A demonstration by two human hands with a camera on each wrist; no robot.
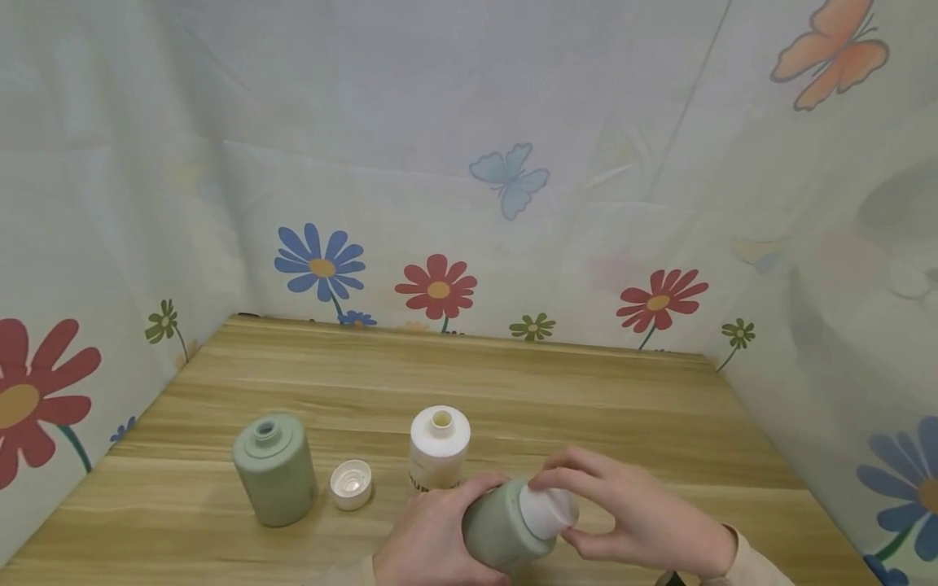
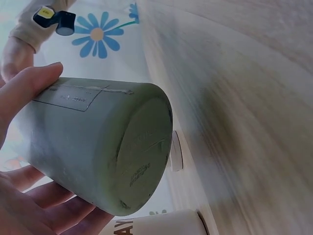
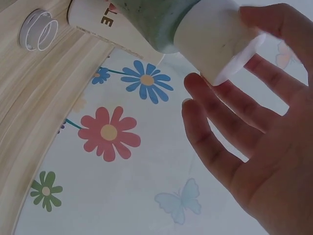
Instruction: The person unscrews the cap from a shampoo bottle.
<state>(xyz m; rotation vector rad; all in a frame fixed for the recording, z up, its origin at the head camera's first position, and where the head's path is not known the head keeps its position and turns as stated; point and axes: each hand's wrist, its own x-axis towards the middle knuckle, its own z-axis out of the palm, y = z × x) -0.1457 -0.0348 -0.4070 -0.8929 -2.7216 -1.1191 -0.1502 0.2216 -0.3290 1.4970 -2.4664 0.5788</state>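
Note:
My left hand (image 1: 443,533) grips a sage-green bottle (image 1: 501,529) around its body, held tilted above the table. The bottle's base, with small print on it, faces the left wrist camera (image 2: 142,156). A white cap (image 1: 545,511) sits on the upper end of this bottle, pointing right. The thumb and fingers of my right hand (image 1: 630,509) pinch the cap; some of its fingers spread below it in the right wrist view. Whether the cap is screwed tight cannot be seen.
A second green bottle (image 1: 277,472) stands uncapped on the left of the wooden table (image 1: 454,366). Beside it lies a loose white cap (image 1: 351,486). An uncapped white bottle (image 1: 440,448) stands just behind my left hand. A flowered curtain (image 1: 440,163) hangs around the table.

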